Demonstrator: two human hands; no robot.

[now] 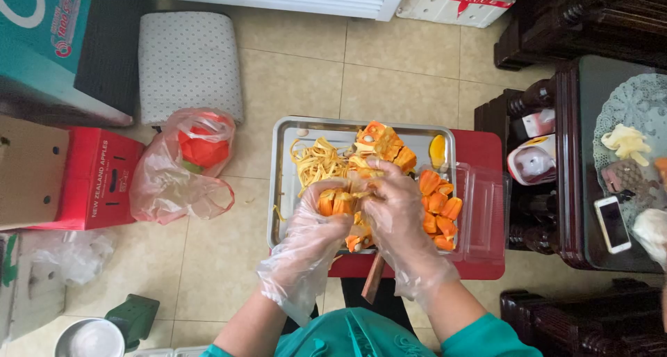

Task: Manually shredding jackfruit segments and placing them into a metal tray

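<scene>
Gloved hands work over one metal tray (pixel 278 190) on a red stool: the left hand (pixel 316 221) is closed around a cluster of orange jackfruit pods (pixel 336 203), and the right hand (pixel 396 214) is curled, pulling at its stringy fibres. Separating seems underway; freeing a pod likely needs a firm tug. Beyond lie roughly seven loose pods (pixel 439 211) and one pile of yellow strands (pixel 316 159).

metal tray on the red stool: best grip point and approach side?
Probably the metal tray by its raised rim on the bare left side, coming from the left. That edge overhangs the red stool and is free. The right rim is crowded by orange fruit pieces and a clear plastic container; the near rim is covered by the left hand and right hand.
</scene>
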